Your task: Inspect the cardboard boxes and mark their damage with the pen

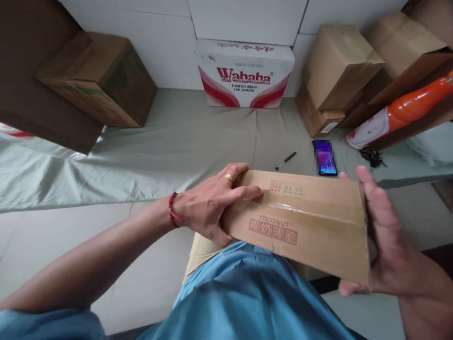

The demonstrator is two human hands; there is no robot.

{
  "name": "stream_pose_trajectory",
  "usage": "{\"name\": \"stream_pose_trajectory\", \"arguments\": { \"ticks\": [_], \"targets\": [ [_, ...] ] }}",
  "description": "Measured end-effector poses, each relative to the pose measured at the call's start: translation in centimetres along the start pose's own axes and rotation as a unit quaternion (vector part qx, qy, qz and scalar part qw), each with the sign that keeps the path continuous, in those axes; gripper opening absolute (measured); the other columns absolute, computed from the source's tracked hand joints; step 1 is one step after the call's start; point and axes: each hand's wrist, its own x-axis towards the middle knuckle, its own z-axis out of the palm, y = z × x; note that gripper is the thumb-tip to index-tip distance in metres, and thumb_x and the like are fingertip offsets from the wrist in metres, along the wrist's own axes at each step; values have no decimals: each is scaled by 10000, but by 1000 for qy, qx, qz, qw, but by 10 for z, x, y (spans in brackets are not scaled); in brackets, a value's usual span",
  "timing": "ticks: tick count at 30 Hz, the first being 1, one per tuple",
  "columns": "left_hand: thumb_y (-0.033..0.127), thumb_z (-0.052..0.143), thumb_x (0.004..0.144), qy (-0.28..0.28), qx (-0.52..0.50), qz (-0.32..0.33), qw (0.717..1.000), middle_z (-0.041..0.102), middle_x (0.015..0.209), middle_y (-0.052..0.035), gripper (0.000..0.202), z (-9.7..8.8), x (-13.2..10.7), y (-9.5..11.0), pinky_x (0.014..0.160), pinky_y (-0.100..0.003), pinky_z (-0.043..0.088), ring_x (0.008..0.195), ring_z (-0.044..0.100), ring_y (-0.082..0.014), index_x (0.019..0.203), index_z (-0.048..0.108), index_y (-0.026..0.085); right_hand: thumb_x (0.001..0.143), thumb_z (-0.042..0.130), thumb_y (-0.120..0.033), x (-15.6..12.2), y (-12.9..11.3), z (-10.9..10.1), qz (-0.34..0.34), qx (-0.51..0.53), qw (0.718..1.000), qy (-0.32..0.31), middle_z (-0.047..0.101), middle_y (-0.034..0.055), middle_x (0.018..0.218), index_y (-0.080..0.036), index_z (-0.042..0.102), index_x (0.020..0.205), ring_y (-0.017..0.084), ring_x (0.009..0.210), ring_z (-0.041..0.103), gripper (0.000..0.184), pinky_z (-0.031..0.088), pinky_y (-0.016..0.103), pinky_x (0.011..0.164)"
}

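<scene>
A brown cardboard box (311,231) is held between both hands, in front of the body. Clear tape runs along its upward face, which is printed "COCONUT" with Chinese characters. My left hand (215,200) grips the box's left end, with fingers on the far edge and on the taped face. It wears a ring and a red bracelet. My right hand (389,241) clasps the right end, its palm against that side and some fingers hidden behind the box. The box tilts, its right end nearer to me. Its underside is hidden.
Behind the box is a surface under a pale green cloth (177,141). On it lie a pen (286,161), a phone (325,158) and dark keys (373,157). A white Wahaha carton (247,97) stands at the back. Cardboard boxes (95,80) flank it, with an orange-and-white bottle (399,113) at right.
</scene>
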Motion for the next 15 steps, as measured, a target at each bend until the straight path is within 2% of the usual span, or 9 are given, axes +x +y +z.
{"name": "stream_pose_trajectory", "arguments": {
  "ticks": [2, 3, 6, 9, 10, 12, 15],
  "targets": [
    [492, 906, 624, -19, -4, -4, 1000, 407, 1466, -227, 1081, 2, 2, -6, 1006, -640, 602, 1250, 551, -426, 1559, 414, 266, 580, 995, -784, -2, -1, 9, -16, 11, 997, -70, -22, 107, 1912, -362, 2, 1833, 533, 1710, 247, 1653, 488, 738, 1258],
    [465, 909, 610, -31, -3, -5, 999, 413, 1471, -225, 1076, 1, 3, -9, 1008, -637, 603, 1248, 553, -423, 1553, 429, 271, 612, 1005, -737, -2, -1, 12, -22, 2, 996, -82, -31, 142, 1908, -322, 2, 1836, 544, 1722, 195, 1636, 486, 754, 1248],
    [418, 912, 592, -67, 9, -2, 998, 448, 1477, -214, 1042, -12, 12, -15, 1029, -641, 599, 1259, 573, -429, 1535, 488, 280, 668, 1006, -608, -1, -5, 19, -33, -40, 998, -46, 139, 221, 1868, -251, 185, 1816, 559, 1695, 264, 1455, 529, 730, 1214],
    [494, 909, 665, -61, 14, 8, 998, 462, 1538, -221, 1081, -33, 23, -20, 1101, -673, 572, 1380, 563, -477, 1624, 458, 280, 631, 1002, -555, 5, -13, 18, -28, -44, 999, 5, 247, 198, 1821, -284, 372, 1729, 548, 1650, 352, 1294, 503, 738, 1227],
    [546, 893, 720, -42, 10, 8, 999, 454, 1583, -219, 1100, -38, 26, -22, 1145, -682, 549, 1448, 532, -485, 1672, 409, 283, 620, 998, -555, 8, -14, 17, -18, -43, 999, 23, 270, 178, 1809, -311, 410, 1702, 539, 1642, 363, 1256, 476, 748, 1244],
    [640, 827, 845, 30, 0, -18, 999, 440, 1662, -196, 1080, -42, 28, -28, 1238, -682, 488, 1561, 455, -460, 1731, 318, 289, 629, 978, -580, 15, -11, 16, 14, -43, 997, 67, 334, 146, 1768, -359, 465, 1660, 512, 1633, 381, 1173, 423, 741, 1286],
    [648, 735, 976, 160, 12, -113, 981, 484, 1666, -167, 930, -27, 17, -44, 1288, -632, 464, 1575, 471, -383, 1724, 317, 286, 665, 940, -637, 31, 15, 21, 55, -27, 984, 167, 505, 133, 1605, -360, 544, 1586, 471, 1564, 470, 1039, 398, 717, 1300]
  ]
}}
